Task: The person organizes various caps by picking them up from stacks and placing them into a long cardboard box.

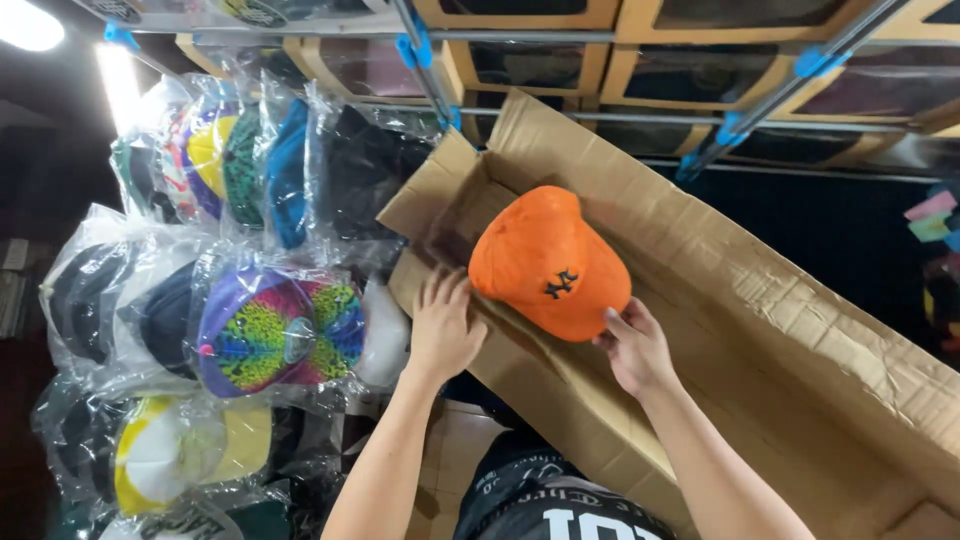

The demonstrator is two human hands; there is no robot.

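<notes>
An orange cap (pixel 545 255) with a small dark emblem on its front sits at the near end of a long open cardboard box (pixel 800 340). My right hand (pixel 635 345) grips the cap's lower right edge with thumb on top. My left hand (pixel 443 322) rests with fingers together on the box's near wall, touching the cap's left side.
Left of the box hang stacks of caps in clear plastic bags, among them a multicoloured patterned cap (pixel 280 330) and a yellow and white cap (pixel 180 450). Wooden shelf cubbies (pixel 520 65) and metal rails with blue clips (pixel 415 48) run overhead.
</notes>
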